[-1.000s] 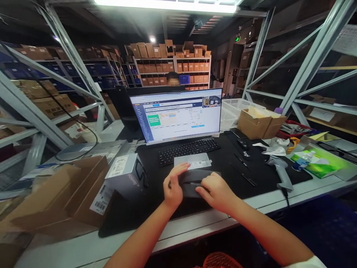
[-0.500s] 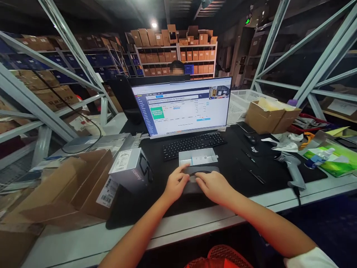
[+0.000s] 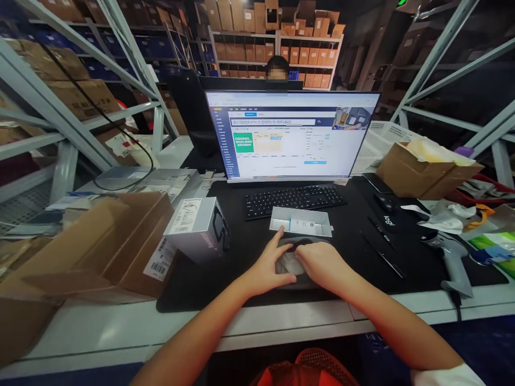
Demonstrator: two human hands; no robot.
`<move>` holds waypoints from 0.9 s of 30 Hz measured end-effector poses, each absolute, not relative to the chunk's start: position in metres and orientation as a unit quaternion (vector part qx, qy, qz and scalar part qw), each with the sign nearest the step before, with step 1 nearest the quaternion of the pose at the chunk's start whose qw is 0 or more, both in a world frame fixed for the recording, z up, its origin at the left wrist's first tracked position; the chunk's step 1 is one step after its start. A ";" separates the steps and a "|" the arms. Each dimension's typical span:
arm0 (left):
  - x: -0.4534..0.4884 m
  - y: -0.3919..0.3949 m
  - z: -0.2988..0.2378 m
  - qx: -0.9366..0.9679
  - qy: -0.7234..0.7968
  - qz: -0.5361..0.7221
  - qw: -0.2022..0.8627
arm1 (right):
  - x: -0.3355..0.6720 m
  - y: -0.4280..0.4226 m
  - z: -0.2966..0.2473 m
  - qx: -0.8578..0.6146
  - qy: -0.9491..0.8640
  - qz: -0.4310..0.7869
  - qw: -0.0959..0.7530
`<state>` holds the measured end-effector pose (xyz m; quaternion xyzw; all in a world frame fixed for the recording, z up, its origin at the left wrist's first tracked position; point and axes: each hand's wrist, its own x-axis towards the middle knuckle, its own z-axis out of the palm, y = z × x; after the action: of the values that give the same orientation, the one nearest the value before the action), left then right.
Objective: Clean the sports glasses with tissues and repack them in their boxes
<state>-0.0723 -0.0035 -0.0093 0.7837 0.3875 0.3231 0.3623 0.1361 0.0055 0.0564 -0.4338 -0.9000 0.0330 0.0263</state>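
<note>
Both my hands rest on a dark grey pouch (image 3: 290,261) lying on the black desk mat (image 3: 346,252) at the front middle. My left hand (image 3: 269,262) grips its left side with fingers curled round the edge. My right hand (image 3: 318,265) presses and holds its right side, fingers bent over it. Just beyond the pouch lies a shallow white tray-like box (image 3: 301,221), then a black keyboard (image 3: 294,199) and a lit monitor (image 3: 290,135). A grey product box (image 3: 198,229) stands to the left of my hands.
An open cardboard box (image 3: 96,246) lies at the left. At the right are a barcode scanner (image 3: 450,254), pens (image 3: 382,246), a mouse (image 3: 385,202), crumpled wrapping (image 3: 438,217) and another cardboard box (image 3: 422,169). A person sits behind the monitor. Metal racks stand on both sides.
The camera has tilted down and moved closer. My hands have stayed on the pouch and drawn closer together over its middle.
</note>
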 end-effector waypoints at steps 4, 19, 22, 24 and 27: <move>-0.071 -0.004 -0.007 0.777 0.398 0.331 0.357 | 0.151 0.005 0.050 -0.409 -0.906 0.056 0.096; -0.071 -0.001 -0.010 0.737 0.427 0.360 0.381 | 0.170 0.027 0.027 -0.472 -0.585 0.351 0.558; -0.070 -0.003 -0.011 0.744 0.423 0.360 0.372 | 0.168 0.031 0.031 -0.470 -0.462 0.401 0.636; -0.070 -0.004 -0.010 0.754 0.417 0.358 0.360 | 0.169 0.036 0.034 -0.460 -0.399 0.433 0.665; -0.070 -0.007 -0.005 0.772 0.412 0.346 0.339 | 0.184 0.050 0.039 -0.453 -0.342 0.448 0.691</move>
<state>-0.0703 -0.0068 -0.0051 0.7721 0.4116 0.3460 0.3388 0.1845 0.0501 0.0386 -0.4533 -0.3419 0.4477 0.6908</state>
